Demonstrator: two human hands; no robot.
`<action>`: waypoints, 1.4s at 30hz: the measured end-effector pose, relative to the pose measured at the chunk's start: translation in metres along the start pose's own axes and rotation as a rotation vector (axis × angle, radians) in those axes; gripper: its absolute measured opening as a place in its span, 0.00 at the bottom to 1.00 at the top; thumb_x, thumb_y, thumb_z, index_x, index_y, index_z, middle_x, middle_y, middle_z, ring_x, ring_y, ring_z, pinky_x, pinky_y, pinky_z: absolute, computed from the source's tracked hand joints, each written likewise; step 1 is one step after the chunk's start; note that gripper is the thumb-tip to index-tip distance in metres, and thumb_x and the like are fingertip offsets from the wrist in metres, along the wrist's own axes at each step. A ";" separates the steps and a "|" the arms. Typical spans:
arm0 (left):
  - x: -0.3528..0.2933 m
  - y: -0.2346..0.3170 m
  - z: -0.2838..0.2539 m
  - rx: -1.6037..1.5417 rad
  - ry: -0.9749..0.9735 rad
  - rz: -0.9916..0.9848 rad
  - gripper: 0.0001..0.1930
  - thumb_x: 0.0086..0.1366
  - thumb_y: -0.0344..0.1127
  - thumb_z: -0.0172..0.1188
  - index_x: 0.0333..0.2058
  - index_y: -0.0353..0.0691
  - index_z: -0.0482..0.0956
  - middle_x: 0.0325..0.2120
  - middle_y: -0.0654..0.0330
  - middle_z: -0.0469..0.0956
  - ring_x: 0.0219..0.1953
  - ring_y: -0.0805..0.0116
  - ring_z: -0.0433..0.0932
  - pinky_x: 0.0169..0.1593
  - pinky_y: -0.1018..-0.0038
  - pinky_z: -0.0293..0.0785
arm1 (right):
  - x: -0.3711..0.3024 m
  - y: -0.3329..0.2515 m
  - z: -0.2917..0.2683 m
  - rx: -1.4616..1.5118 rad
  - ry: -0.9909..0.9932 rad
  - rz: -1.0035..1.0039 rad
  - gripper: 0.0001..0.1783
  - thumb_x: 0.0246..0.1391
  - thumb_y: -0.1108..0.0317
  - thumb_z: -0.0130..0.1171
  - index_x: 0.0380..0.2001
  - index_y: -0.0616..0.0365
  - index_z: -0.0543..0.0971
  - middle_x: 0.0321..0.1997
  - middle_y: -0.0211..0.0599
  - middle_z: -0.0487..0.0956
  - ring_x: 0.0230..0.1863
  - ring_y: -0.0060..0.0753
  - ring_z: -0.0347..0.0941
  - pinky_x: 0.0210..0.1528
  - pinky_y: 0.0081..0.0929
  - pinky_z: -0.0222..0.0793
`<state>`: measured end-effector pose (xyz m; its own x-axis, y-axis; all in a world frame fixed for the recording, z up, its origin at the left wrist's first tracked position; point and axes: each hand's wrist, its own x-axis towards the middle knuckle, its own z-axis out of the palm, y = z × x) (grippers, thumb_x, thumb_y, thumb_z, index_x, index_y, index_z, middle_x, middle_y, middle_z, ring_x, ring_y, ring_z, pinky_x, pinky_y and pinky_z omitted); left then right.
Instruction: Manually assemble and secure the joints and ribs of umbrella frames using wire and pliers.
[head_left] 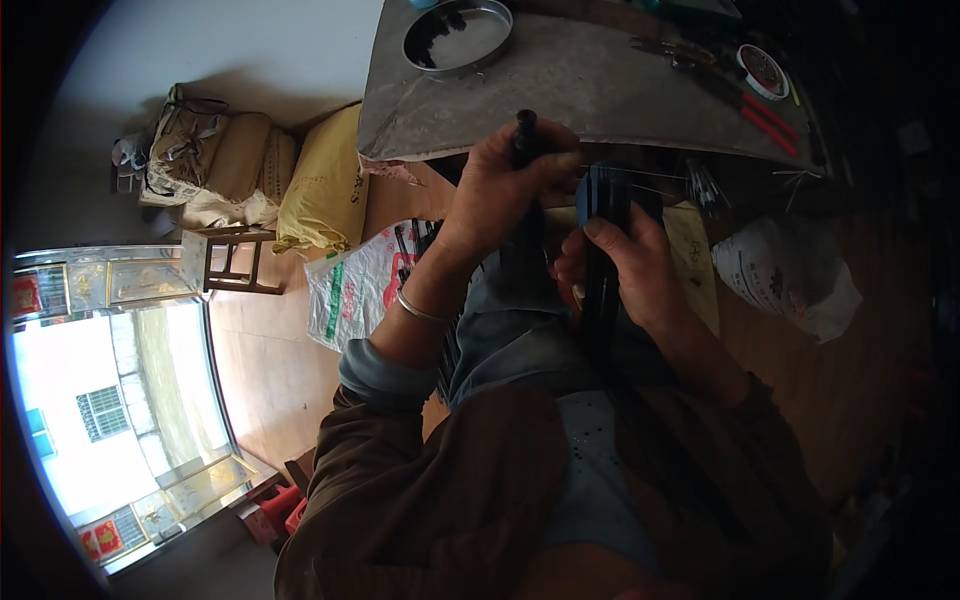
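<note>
My left hand [508, 175] is raised just off the table's front edge, its fingers closed around a black knob-ended handle [526, 128]. The round end sticks up above the fist; its lower part is hidden or lost in shadow. To the right of it, my right hand [632, 258] grips a long, dark, ridged bar [603, 205], thumb across its front. The bar stands roughly upright over my lap, its lower end fading into the dark. Thin pale wires [648, 178] run near its top toward the right. The two hands are apart.
On the grey-covered table [590, 95] are a round metal tray [458, 40] with black bits, red-handled pliers [765, 120] and a small round tub [762, 72]. Plastic bags [785, 275] and a printed bag [350, 285] lie on the floor. Yellow sacks [325, 180] and a wooden stool [238, 262] stand left.
</note>
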<state>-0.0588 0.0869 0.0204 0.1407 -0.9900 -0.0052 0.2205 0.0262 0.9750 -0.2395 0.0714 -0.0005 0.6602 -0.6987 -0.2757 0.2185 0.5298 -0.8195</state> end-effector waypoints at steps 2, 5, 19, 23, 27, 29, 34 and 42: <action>0.000 -0.002 0.001 0.034 -0.010 0.044 0.07 0.60 0.25 0.59 0.38 0.35 0.77 0.26 0.62 0.79 0.29 0.75 0.78 0.31 0.81 0.73 | 0.000 0.002 0.000 0.010 -0.005 -0.006 0.13 0.60 0.65 0.52 0.43 0.63 0.68 0.31 0.41 0.78 0.29 0.33 0.78 0.32 0.28 0.76; -0.002 0.002 0.005 0.063 0.027 0.053 0.07 0.60 0.24 0.60 0.38 0.35 0.77 0.26 0.61 0.79 0.29 0.75 0.78 0.31 0.81 0.73 | -0.001 0.000 0.003 -0.016 0.004 -0.007 0.13 0.60 0.65 0.51 0.43 0.64 0.68 0.31 0.41 0.78 0.29 0.33 0.78 0.32 0.28 0.77; -0.005 -0.018 -0.002 -0.365 0.082 -0.183 0.21 0.66 0.32 0.54 0.54 0.30 0.64 0.33 0.55 0.77 0.31 0.67 0.79 0.33 0.76 0.77 | 0.001 0.000 0.002 -0.073 -0.032 -0.013 0.14 0.61 0.62 0.51 0.42 0.63 0.70 0.29 0.39 0.78 0.28 0.31 0.77 0.32 0.27 0.76; 0.001 -0.032 0.002 -0.478 0.105 -0.217 0.18 0.66 0.34 0.55 0.51 0.32 0.68 0.36 0.54 0.77 0.34 0.65 0.79 0.34 0.73 0.79 | -0.001 -0.004 0.004 -0.091 -0.019 -0.020 0.14 0.61 0.61 0.52 0.42 0.61 0.71 0.29 0.38 0.78 0.27 0.30 0.77 0.30 0.26 0.76; -0.001 -0.028 0.005 -0.552 0.174 -0.250 0.13 0.63 0.33 0.60 0.44 0.35 0.74 0.34 0.57 0.77 0.34 0.65 0.78 0.35 0.72 0.78 | 0.000 -0.001 0.002 -0.093 -0.013 -0.009 0.13 0.61 0.61 0.51 0.42 0.61 0.71 0.29 0.37 0.78 0.27 0.29 0.77 0.30 0.26 0.76; -0.001 -0.030 0.004 -0.593 0.183 -0.243 0.13 0.63 0.33 0.60 0.44 0.36 0.75 0.34 0.57 0.77 0.35 0.65 0.78 0.36 0.71 0.78 | -0.001 -0.002 0.006 -0.104 -0.005 -0.006 0.13 0.61 0.62 0.51 0.41 0.61 0.70 0.28 0.38 0.78 0.27 0.29 0.77 0.29 0.26 0.76; 0.001 -0.034 0.005 -0.677 0.141 -0.203 0.13 0.62 0.33 0.61 0.44 0.36 0.76 0.34 0.58 0.77 0.36 0.66 0.77 0.38 0.71 0.77 | -0.001 -0.002 0.010 -0.094 -0.005 -0.021 0.13 0.61 0.63 0.52 0.41 0.62 0.70 0.28 0.39 0.78 0.27 0.30 0.77 0.30 0.26 0.76; 0.000 -0.033 0.003 -0.667 0.125 -0.191 0.13 0.64 0.34 0.59 0.46 0.38 0.76 0.36 0.58 0.78 0.38 0.64 0.77 0.40 0.67 0.75 | 0.000 0.001 0.012 -0.107 -0.012 -0.033 0.14 0.60 0.63 0.52 0.42 0.63 0.70 0.28 0.39 0.78 0.27 0.31 0.77 0.31 0.26 0.76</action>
<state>-0.0692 0.0856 -0.0110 0.1418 -0.9636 -0.2267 0.7915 -0.0272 0.6105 -0.2310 0.0779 0.0042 0.6625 -0.7089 -0.2418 0.1626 0.4513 -0.8774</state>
